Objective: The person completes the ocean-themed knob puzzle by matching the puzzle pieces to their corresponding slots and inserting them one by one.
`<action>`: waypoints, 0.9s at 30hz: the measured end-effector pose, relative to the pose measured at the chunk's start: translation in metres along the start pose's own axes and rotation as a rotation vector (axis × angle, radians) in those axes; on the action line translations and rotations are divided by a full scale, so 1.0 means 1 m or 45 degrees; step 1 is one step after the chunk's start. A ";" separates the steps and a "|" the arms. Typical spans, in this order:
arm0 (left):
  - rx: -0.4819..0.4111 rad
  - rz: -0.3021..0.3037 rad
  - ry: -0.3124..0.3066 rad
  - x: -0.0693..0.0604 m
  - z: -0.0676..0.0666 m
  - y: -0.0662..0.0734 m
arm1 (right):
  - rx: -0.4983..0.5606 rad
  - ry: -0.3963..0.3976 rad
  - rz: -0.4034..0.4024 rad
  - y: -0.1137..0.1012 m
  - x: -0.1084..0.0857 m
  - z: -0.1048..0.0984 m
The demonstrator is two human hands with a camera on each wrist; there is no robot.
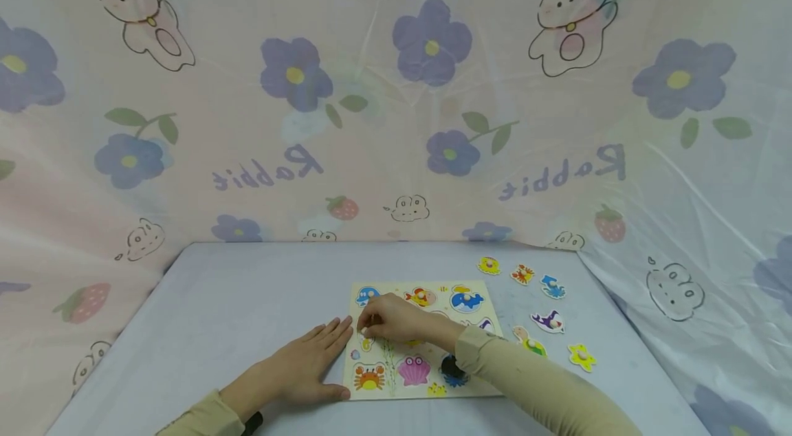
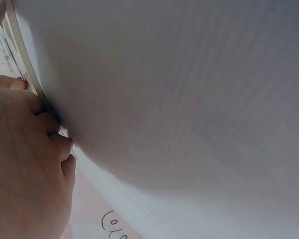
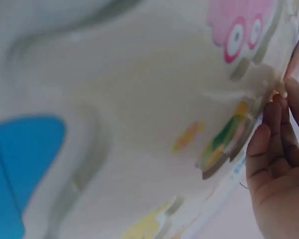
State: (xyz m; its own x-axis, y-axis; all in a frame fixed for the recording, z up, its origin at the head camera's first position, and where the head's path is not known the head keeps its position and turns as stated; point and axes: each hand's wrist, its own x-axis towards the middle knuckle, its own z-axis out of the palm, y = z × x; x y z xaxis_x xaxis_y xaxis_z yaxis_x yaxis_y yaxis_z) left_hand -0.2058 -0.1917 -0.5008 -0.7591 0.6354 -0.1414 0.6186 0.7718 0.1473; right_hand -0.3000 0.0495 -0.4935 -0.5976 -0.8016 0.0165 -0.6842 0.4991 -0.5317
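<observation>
A wooden sea-animal puzzle board (image 1: pixel 427 391) lies on the table. My left hand (image 1: pixel 312 360) rests on the tabletop with fingers extended, fingertips and thumb against the board's left edge; the left wrist view shows this hand (image 2: pixel 30 154) beside the board edge. Over the left middle of the board, my right hand (image 1: pixel 392 318) has its fingers bent down. In the right wrist view, thumb and fingertips of this hand (image 3: pixel 284 144) pinch a small puzzle piece (image 3: pixel 276 93), mostly hidden. A crab (image 1: pixel 369 377), a pink shell (image 1: pixel 414 371) and a blue whale (image 1: pixel 466 300) show on the board.
Loose pieces lie right of the board: a yellow piece (image 1: pixel 489 265), a red crab (image 1: pixel 522 274), a blue piece (image 1: pixel 553 287), a purple piece (image 1: pixel 548 321), a turtle (image 1: pixel 530 342) and a yellow star (image 1: pixel 581 357). A patterned curtain (image 1: pixel 371 113) hangs behind the table.
</observation>
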 end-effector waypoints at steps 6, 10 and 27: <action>-0.012 -0.015 -0.032 0.000 -0.003 0.003 | 0.098 0.019 0.011 -0.004 -0.011 -0.012; -0.008 -0.018 -0.030 0.000 -0.003 0.003 | 0.135 0.078 0.024 -0.003 -0.026 -0.025; -0.025 -0.028 -0.030 0.001 0.001 0.000 | 0.083 0.571 0.313 0.067 -0.147 -0.099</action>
State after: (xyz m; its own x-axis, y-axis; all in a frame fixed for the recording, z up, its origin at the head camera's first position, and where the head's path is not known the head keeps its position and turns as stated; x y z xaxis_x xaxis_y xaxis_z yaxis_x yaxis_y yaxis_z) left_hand -0.2066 -0.1912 -0.5020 -0.7675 0.6186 -0.1682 0.5973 0.7854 0.1627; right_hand -0.2999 0.2332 -0.4478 -0.8678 -0.4361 0.2380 -0.4819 0.6224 -0.6167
